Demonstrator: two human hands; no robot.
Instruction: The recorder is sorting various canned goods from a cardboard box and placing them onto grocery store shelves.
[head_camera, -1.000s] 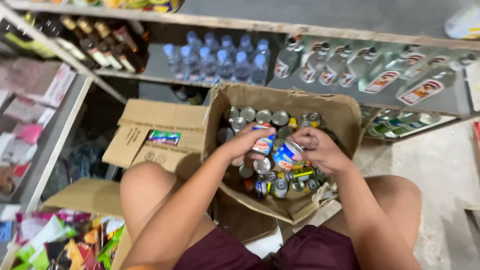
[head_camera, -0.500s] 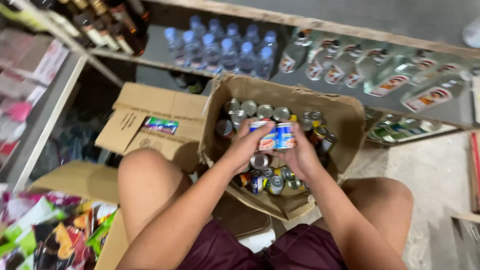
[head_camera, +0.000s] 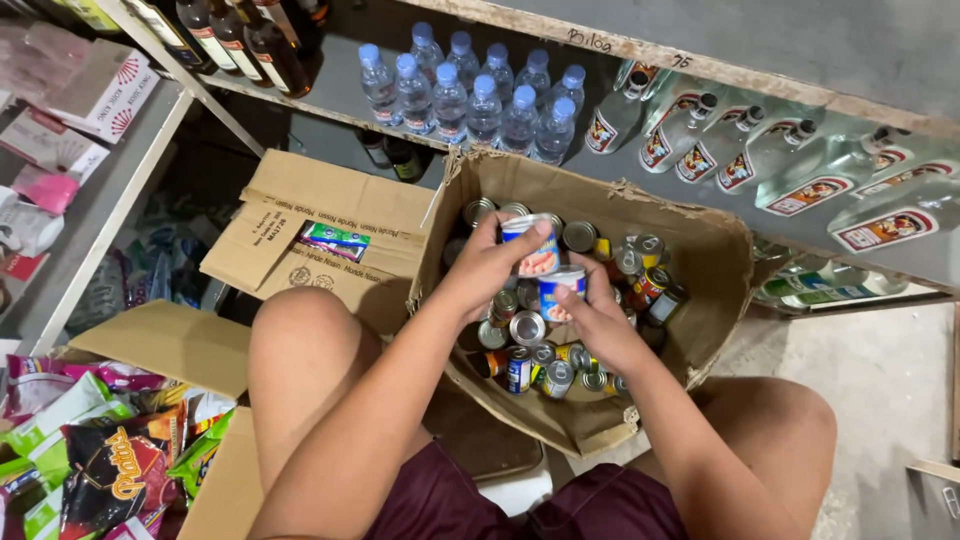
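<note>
Head view: left hand (head_camera: 487, 268) pinches a blue-and-white tin can (head_camera: 530, 246); right hand (head_camera: 600, 325) pinches another blue tin can (head_camera: 557, 292) just below, over the torn brown cardboard box (head_camera: 715, 270).

Even indoor light, sharp centre, edges stretched.

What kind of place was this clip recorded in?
Most likely a small grocery shop or its stockroom. Shelves carry rows of small water bottles and clear glass bottles lying on their sides, snack packets are piled at lower left, and both hands lift tins from a cardboard box full of cans.
</note>
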